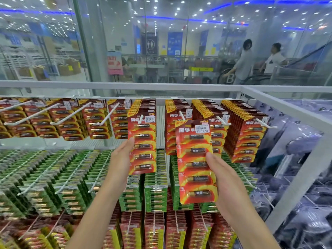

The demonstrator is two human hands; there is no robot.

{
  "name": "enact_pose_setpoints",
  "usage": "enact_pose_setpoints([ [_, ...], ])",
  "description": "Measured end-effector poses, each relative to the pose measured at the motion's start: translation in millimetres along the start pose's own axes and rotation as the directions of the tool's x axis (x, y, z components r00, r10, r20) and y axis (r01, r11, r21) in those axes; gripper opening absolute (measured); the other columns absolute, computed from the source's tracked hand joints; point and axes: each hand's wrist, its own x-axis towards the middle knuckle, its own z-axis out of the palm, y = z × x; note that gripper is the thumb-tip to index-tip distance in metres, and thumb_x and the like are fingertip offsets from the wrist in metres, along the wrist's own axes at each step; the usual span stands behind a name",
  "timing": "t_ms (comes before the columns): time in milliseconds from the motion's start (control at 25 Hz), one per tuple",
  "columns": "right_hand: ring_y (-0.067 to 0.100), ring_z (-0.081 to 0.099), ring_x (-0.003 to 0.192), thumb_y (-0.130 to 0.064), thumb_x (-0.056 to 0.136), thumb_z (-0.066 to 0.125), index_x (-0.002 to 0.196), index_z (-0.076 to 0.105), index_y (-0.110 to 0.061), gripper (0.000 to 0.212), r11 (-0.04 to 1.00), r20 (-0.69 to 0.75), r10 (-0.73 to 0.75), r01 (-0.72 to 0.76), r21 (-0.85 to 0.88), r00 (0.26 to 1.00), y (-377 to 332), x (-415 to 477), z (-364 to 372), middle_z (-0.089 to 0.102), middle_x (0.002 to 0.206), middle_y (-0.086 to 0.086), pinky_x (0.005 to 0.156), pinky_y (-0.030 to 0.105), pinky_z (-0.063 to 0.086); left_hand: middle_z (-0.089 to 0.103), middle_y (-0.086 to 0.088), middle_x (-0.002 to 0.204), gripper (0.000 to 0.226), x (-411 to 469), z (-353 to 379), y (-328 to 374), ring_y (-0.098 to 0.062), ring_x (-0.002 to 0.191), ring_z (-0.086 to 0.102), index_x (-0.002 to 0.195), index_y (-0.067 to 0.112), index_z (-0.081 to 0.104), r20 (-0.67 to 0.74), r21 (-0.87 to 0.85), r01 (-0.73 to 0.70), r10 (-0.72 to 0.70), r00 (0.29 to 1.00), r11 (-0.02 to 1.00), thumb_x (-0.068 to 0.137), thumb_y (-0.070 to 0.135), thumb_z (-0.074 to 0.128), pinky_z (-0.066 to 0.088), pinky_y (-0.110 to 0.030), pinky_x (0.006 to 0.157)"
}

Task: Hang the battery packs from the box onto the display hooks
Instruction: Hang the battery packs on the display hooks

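Head camera looks onto a tall white metal display rack (pixel 287 108) that fills the lower frame, with red carded batteries in the top row and green ones beneath. At ten o'clock, long white hooks (pixel 30 114) jut out, partly filled. At five o'clock, the right hand (pixel 226 178) grips a loose red-and-yellow battery pack (pixel 195 162) by its right edge, in front of the hung rows. At centre, the left hand (pixel 124 157) pinches the left edge of a hanging red-and-yellow pack (pixel 142 141), which sits on a white centre hook (pixel 141 117).
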Motion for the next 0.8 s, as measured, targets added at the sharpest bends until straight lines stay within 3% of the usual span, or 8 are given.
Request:
enact_pose_setpoints([
  [40, 0.025, 0.056, 0.136, -0.074, 0.067, 0.082, 0.136, 0.064, -0.039, 0.080, 1.000, -0.005, -0.007, 0.007, -0.017, 1.000, 1, 5, 0, 0.063, 0.142, -0.007, 0.115, 0.059, 0.039, 0.080, -0.004, 0.107, 0.030, 5, 1, 0, -0.027, 0.098, 0.078, 0.119, 0.025, 0.072, -0.007, 0.009, -0.007, 0.007, 1.000, 1.000, 0.107, 0.042, 0.050, 0.059, -0.050, 0.094],
  [120, 0.023, 0.055, 0.136, -0.073, 0.066, 0.082, 0.137, 0.063, -0.040, 0.080, 0.999, -0.013, -0.032, 0.032, -0.017, 0.999, 0, 13, 2, 0.064, 0.141, -0.009, 0.115, 0.057, 0.040, 0.080, -0.002, 0.107, 0.030, 15, 3, 0, -0.025, 0.099, 0.078, 0.121, 0.026, 0.070, -0.016, 0.021, -0.015, 0.015, 1.000, 1.000, 0.107, 0.042, 0.050, 0.059, -0.050, 0.094],
  [320, 0.024, 0.062, 0.129, -0.055, 0.084, 0.072, 0.137, 0.063, -0.032, 0.059, 0.999, -0.022, 0.021, -0.020, 0.028, 1.000, -2, 22, 10, 0.070, 0.133, -0.005, 0.111, 0.055, 0.047, 0.079, -0.002, 0.114, 0.035, 22, 1, -7, -0.027, 0.107, 0.075, 0.128, 0.027, 0.070, -0.040, 0.017, -0.013, 0.013, 0.999, 1.000, 0.105, 0.046, 0.053, 0.055, -0.056, 0.101],
  [480, 0.026, 0.073, 0.110, -0.044, 0.102, 0.058, 0.125, 0.071, -0.026, 0.031, 0.998, -0.098, 0.039, -0.043, -0.040, 0.994, -9, 39, 27, 0.076, 0.119, 0.003, 0.100, 0.054, 0.055, 0.080, -0.006, 0.108, 0.032, 23, 2, -6, -0.030, 0.099, 0.078, 0.122, 0.023, 0.072, -0.048, 0.006, -0.012, 0.013, 0.999, 1.000, 0.106, 0.042, 0.052, 0.059, -0.053, 0.091],
  [560, 0.023, 0.077, 0.096, -0.040, 0.107, 0.050, 0.115, 0.073, -0.023, 0.030, 0.997, -0.099, 0.004, -0.012, -0.082, 0.995, -13, 54, 36, 0.079, 0.107, 0.005, 0.091, 0.049, 0.060, 0.080, -0.007, 0.107, 0.030, 22, 2, -6, -0.030, 0.095, 0.078, 0.120, 0.021, 0.073, -0.066, -0.008, -0.010, 0.010, 0.998, 1.000, 0.106, 0.039, 0.054, 0.061, -0.048, 0.084],
  [680, -0.004, 0.070, 0.072, -0.039, 0.108, 0.047, 0.099, 0.069, -0.028, 0.026, 0.979, -0.141, -0.063, 0.034, -0.201, 0.988, -17, 72, 43, 0.072, 0.085, -0.005, 0.075, 0.021, 0.058, 0.081, -0.005, 0.099, 0.021, 19, 4, -5, -0.027, 0.089, 0.079, 0.111, 0.021, 0.074, -0.109, -0.027, -0.026, 0.023, 0.994, 0.999, 0.105, 0.033, 0.058, 0.061, -0.045, 0.081],
  [800, 0.004, 0.072, 0.083, -0.045, 0.107, 0.049, 0.099, 0.071, -0.025, 0.031, 0.952, -0.174, -0.127, 0.070, -0.298, 0.977, -8, 81, 40, 0.074, 0.093, 0.003, 0.081, 0.026, 0.060, 0.081, -0.001, 0.091, 0.016, 16, 0, -5, -0.019, 0.079, 0.079, 0.099, 0.023, 0.074, -0.128, 0.022, -0.071, 0.073, 0.989, 0.997, 0.105, 0.027, 0.060, 0.060, -0.037, 0.072],
])
